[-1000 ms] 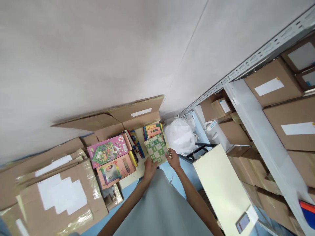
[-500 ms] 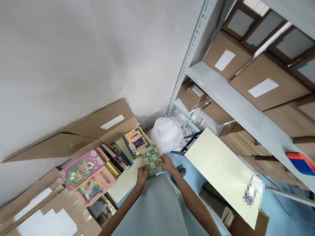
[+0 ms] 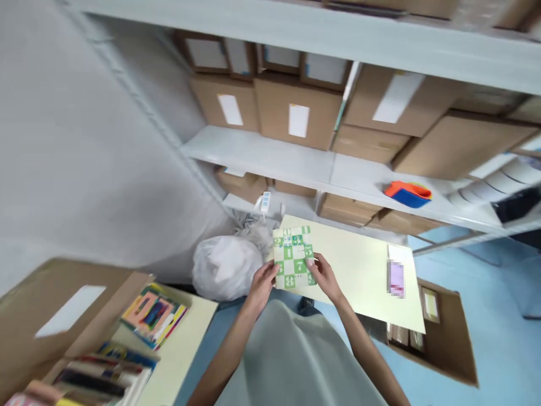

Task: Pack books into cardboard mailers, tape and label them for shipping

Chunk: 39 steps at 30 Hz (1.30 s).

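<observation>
"How do the hands sit?"
"The left hand (image 3: 262,283) grips the left edge of a green-and-white checkered book (image 3: 293,255); the right hand (image 3: 324,276) pinches the opposite edge, thumb flat on the cover."
"So it's between them?"
"Yes, neither clearly nearer, its long axis pointing away from the grey shirt (image 3: 291,355) (numerals fill the squares)."
"And around it?"
"Smooth cream tabletop (image 3: 350,265) to the right; crinkled, rounded plastic bag (image 3: 226,273) leftward; stiff cardboard flap (image 3: 105,282) farther left."

Hands (image 3: 261,282) and green-checked book (image 3: 295,260) swung from stacked books (image 3: 153,314) toward pale tabletop (image 3: 359,265); view turned toward shelving (image 3: 296,158).
</observation>
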{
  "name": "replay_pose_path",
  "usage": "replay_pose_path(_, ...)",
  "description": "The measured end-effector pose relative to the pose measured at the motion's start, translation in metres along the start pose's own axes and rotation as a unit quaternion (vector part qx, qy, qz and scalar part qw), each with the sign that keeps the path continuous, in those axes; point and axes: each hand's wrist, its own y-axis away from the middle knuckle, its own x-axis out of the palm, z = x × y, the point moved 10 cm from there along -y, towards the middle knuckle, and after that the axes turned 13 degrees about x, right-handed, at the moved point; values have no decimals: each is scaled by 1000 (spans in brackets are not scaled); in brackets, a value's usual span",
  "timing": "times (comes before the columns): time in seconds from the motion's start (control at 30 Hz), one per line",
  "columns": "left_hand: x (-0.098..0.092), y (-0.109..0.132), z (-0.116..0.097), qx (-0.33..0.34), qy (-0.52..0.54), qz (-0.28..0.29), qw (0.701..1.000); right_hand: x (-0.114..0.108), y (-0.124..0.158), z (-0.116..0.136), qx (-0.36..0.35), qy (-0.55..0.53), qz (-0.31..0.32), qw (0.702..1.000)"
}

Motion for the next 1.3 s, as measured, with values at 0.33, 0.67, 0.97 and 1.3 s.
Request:
replay_pose_path(0.33,166,-37,-12,13,-30,118,992,-169,24,28,-17,-172,-133,976)
replay_pose_path(0.67,204,-37,-8,1,-73,165,984,-199,23,33,-39,-215,-177,960)
replay_pose_path(0.97,183,-40,-12,16,-104,85,991,-185,0,31,-62,-182,-146,971)
replay_pose_path(1.3,171,-48,-14,107,-210,62,970,-162,-4,41,-40,43,-203,977)
